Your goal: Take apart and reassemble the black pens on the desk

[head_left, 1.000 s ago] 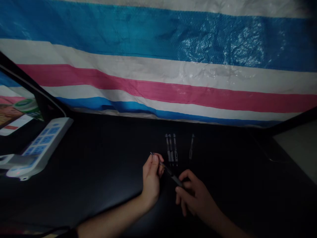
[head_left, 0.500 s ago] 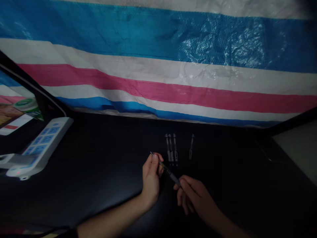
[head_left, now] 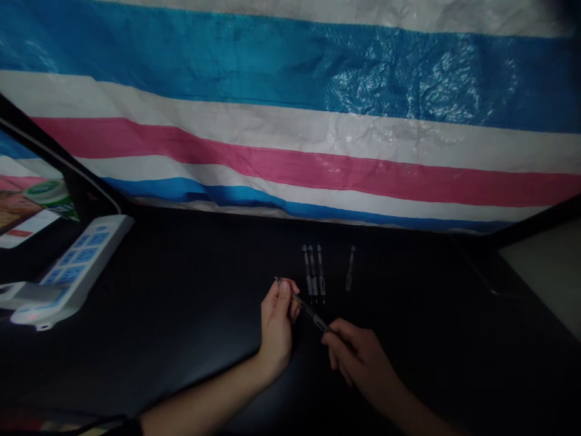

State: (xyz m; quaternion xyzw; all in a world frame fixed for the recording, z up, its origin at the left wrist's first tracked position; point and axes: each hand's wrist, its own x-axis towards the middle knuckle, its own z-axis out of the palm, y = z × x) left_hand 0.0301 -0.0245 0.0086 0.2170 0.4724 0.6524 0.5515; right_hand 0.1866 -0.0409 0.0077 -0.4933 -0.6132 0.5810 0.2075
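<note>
Both hands grip one thin pen [head_left: 309, 312] above the dark table [head_left: 181, 315]. My left hand [head_left: 278, 324] pinches its upper end near the tip, fingers closed round it. My right hand [head_left: 356, 357] is closed on the lower end of the barrel. Just beyond the hands, three pens [head_left: 313, 271] lie side by side on the table, and a single pen [head_left: 350, 269] lies a little to their right.
A white power strip [head_left: 72, 269] with blue sockets lies at the left edge of the table. A blue, white and pink striped tarpaulin [head_left: 318, 121] hangs along the back. A dark screen edge [head_left: 40, 151] slants at the far left.
My right hand has slid slightly up along the pen, towards the left hand. The left hand and the pens on the table have stayed put.
</note>
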